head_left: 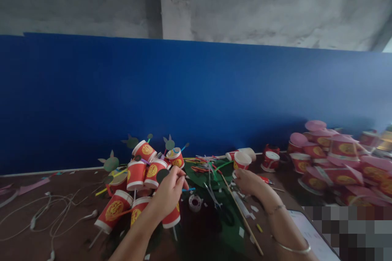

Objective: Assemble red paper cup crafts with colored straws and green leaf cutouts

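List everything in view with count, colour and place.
Wall: one, grey, back
Panel: one, blue, behind table
Table: one, brown, foreground
Cups: many, red-white, mostly left of centre
Rabbit-shaped cutouts: several, greenish, left pile
Pink-topped cups: many, red-pink, right
Earphones: white, left
Tape roll: one, pale, centre
Scissors: silver-black, centre
Stick: one, tan, right of scissors
Paper scraps: several, white, near stick
Phone: one, pale screen, lower right
Bracelets: two, silvery, right forearm
Left hand: one, by left cups
Right hand: one, centre-right
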`<action>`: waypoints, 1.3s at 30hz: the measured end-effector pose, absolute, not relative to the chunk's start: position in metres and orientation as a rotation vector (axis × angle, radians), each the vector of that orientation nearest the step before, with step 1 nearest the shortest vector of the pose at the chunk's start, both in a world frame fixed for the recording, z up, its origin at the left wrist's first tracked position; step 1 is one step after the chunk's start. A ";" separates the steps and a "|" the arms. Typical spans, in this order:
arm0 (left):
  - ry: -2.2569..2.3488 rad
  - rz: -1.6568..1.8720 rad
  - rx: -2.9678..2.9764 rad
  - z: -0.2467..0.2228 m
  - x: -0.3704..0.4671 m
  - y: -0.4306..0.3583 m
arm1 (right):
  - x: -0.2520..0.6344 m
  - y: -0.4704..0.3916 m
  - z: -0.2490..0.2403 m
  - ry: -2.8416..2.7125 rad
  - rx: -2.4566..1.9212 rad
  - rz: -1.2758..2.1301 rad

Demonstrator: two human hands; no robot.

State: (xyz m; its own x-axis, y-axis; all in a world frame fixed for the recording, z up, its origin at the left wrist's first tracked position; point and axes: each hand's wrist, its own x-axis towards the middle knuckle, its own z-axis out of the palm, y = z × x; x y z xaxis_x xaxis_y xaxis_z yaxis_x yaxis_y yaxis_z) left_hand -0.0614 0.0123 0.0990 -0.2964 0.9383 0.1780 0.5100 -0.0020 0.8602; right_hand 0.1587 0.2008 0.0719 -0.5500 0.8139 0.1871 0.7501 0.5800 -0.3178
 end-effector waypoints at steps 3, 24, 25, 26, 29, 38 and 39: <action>1.782 1.245 1.535 0.094 -0.061 0.012 | 0.138 0.182 0.086 -2.497 -1.079 0.466; 2.090 1.309 1.737 0.111 -0.042 0.003 | 0.105 0.106 0.117 -2.260 -0.536 1.352; 2.134 1.279 1.800 0.110 -0.043 0.003 | 0.105 0.106 0.117 -2.257 -0.534 1.362; 2.155 1.251 1.865 0.110 -0.043 0.003 | 0.105 0.106 0.117 -2.255 -0.529 1.378; 2.144 1.221 1.983 0.107 -0.045 0.004 | 0.107 0.108 0.118 -2.247 -0.519 1.422; 2.241 1.245 1.957 0.097 -0.038 0.007 | 0.103 0.102 0.117 -2.266 -0.553 1.180; 2.246 1.221 1.974 0.096 -0.037 0.007 | 0.102 0.102 0.116 -2.273 -0.555 1.150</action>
State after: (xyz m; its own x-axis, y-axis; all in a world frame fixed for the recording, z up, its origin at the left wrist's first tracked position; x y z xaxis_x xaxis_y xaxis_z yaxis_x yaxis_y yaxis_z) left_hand -0.0367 0.0074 0.0962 -0.2508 0.8150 0.5224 0.8817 -0.0305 0.4709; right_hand 0.1022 0.1018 0.1160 -0.7761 0.5700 0.2697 0.1202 0.5536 -0.8241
